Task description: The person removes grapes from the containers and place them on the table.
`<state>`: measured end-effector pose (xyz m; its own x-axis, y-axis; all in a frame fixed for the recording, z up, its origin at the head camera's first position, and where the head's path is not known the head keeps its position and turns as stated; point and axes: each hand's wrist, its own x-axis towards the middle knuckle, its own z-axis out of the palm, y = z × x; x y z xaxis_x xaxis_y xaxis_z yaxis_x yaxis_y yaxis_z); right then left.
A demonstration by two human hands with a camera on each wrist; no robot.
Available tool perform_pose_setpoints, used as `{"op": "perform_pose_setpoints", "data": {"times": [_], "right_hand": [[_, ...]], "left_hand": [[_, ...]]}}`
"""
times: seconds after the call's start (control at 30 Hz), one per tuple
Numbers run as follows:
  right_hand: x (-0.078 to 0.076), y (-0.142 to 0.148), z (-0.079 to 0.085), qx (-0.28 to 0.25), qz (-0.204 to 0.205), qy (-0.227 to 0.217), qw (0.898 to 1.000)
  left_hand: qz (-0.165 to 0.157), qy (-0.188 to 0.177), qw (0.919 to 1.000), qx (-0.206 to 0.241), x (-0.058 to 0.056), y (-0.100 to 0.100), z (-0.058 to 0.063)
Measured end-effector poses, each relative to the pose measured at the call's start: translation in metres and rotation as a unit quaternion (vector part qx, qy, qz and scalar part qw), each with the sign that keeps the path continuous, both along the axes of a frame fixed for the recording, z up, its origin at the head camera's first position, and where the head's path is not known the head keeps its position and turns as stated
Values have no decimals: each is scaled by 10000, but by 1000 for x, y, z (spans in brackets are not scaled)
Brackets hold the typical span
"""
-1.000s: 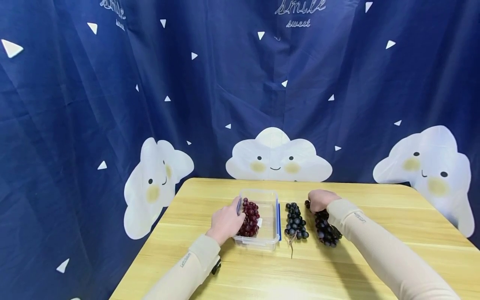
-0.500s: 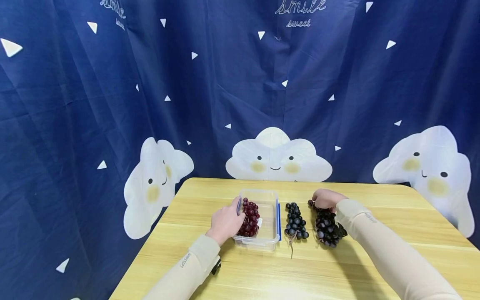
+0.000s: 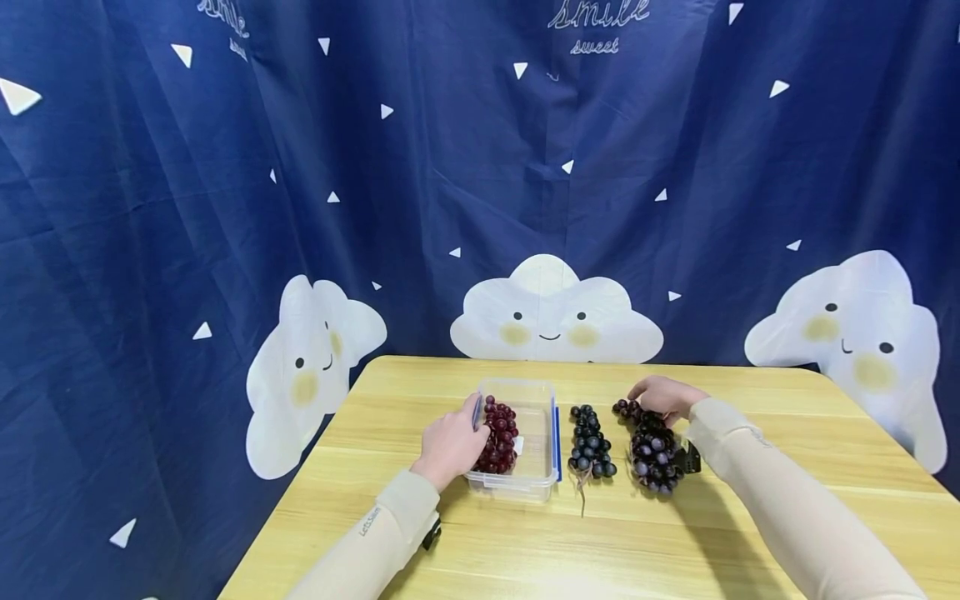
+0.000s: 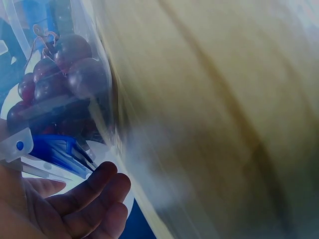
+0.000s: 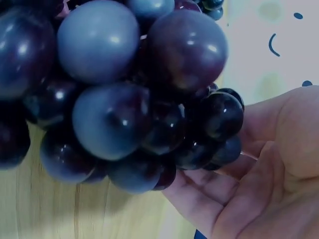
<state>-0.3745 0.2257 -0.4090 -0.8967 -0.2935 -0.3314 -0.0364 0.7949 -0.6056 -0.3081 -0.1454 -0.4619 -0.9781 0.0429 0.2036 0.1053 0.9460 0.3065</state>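
My left hand [image 3: 454, 443] grips the left rim of a clear plastic container [image 3: 536, 482]; its curled fingers show beside a blue latch [image 4: 62, 153] in the left wrist view. Inside the container, along that side, lies a bunch of red grapes [image 3: 498, 437]. My right hand [image 3: 670, 398] is at the far part of a bunch of dark purple grapes [image 3: 654, 460], its fingers curled round it. In the right wrist view the grapes [image 5: 110, 121] hide the fingertips. A few grapes stick out left of the hand.
Between the container and the right hand, a bunch of black grapes [image 3: 589, 442] lies on the wooden table [image 3: 525, 550], its stem toward me. A blue flap [image 3: 557, 446] hangs at the container's right side. Behind the table hangs a dark blue curtain [image 3: 480, 167] with clouds.
My right hand has shifted a little to the right, uncovering more of the dark purple grapes and their far tip. My left hand and the container stay in place.
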Motion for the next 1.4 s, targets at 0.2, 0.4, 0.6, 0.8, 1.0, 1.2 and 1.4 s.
{"op": "perform_pose_setpoints", "data": {"times": [0.2,0.4,0.6,0.8,1.0,1.2,1.4], "right_hand": [[3,1,1,251,3,220,9994],[5,-2,-2,533,10,463,9975],[3,-1,-8,553,101,472,9973],[1,4,-8,426,-11,405,9983],[2,7,-7,495,-162,299,9982],[12,7,-8,633,-102,579,9963],[22,7,-8,492,2,403,9980]], "left_hand": [[15,-26,10000,24,-1,0,0],[5,-11,10000,-33,1,0,1],[-6,-19,10000,-6,2,1,0],[-6,-28,10000,52,2,2,0],[-12,-22,10000,88,2,1,1],[-29,3,9999,99,2,0,1],[-50,-70,9999,133,1,1,-2]]}}
